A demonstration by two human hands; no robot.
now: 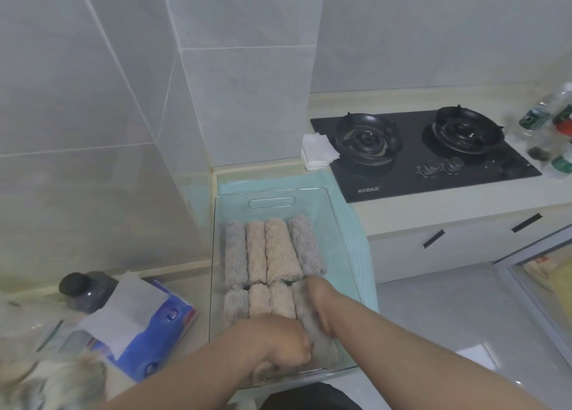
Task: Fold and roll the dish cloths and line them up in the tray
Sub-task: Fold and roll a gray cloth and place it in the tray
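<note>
beige counter [433,207] – teal mat [362,239], gas hob [424,154], tissue pack [154,332], white napkins [318,151], bottles [554,121] on it.

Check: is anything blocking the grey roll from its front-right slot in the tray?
Nothing visible does. The left hand and right hand hold the grey roll already in the tray, in its front-right gap beside front-row rolls.

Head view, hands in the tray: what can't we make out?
Head view only.
Grip of left hand and right hand on the near-right grey roll: fingers hidden by the hands' backs.
Near row, front ends: behind the left hand.
Loose cloths, bottom left: blurred, cut by the frame edge.
Bottles, far right: blurred, cut off.
</note>
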